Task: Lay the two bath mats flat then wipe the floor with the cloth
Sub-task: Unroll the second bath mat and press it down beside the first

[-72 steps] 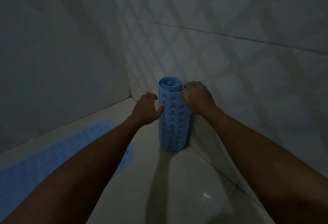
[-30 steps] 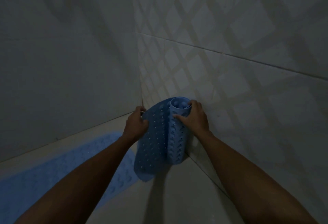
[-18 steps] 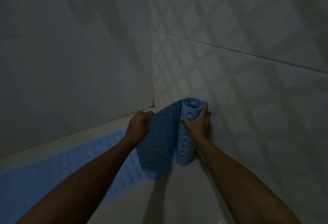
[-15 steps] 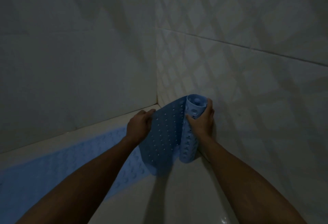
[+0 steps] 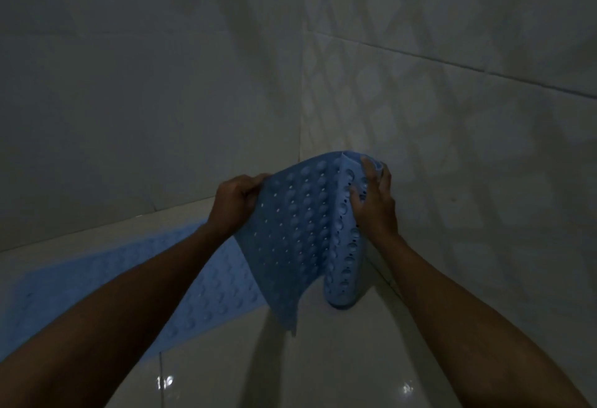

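Observation:
A blue rubber bath mat [image 5: 297, 230] with holes and suction cups stands half unrolled in the corner of the tiled room. My left hand [image 5: 234, 201] grips its free edge and holds it out to the left. The part still rolled stands upright against the right wall, with my right hand [image 5: 374, 201] closed around its top. A second blue bath mat [image 5: 206, 294] lies flat on the floor along the left wall, partly hidden behind my left arm. No cloth is in view.
Two tiled walls meet in a corner [image 5: 302, 136] just behind the mat. The glossy pale floor tiles [image 5: 323, 359] stretch toward me between my arms. The light is dim.
The mat was a full upright roll. My left hand has since pulled its free edge leftward, opening a wide flap, while my right hand kept hold of the rolled part.

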